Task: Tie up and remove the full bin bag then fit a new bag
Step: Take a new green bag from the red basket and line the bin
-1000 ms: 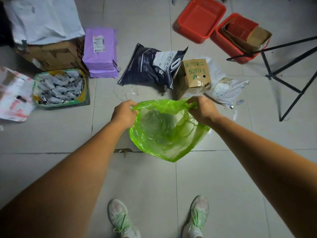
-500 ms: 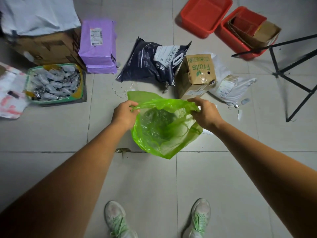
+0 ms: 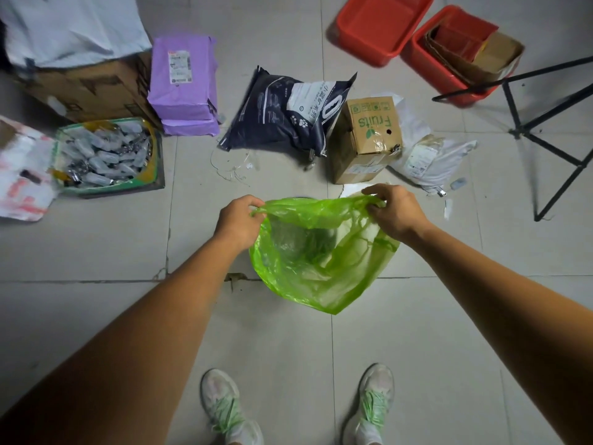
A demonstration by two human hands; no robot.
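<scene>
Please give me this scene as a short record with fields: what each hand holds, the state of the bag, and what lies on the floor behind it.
left hand: left hand pinches the left edge of the green bag
right hand: right hand pinches the right edge
bag state: mouth pulled open, thin, translucent, looks empty, hanging above the tiled floor
bin: not clearly visible
behind the bag: dark pet-product bag, cardboard "Fruits" box, purple parcels
far right: two red tubs, black stand

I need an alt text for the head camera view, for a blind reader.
Two bare hands, left and right, hold open a thin translucent green plastic bag above a grey tiled floor. Cardboard boxes, parcels and red plastic tubs lie beyond.
</scene>
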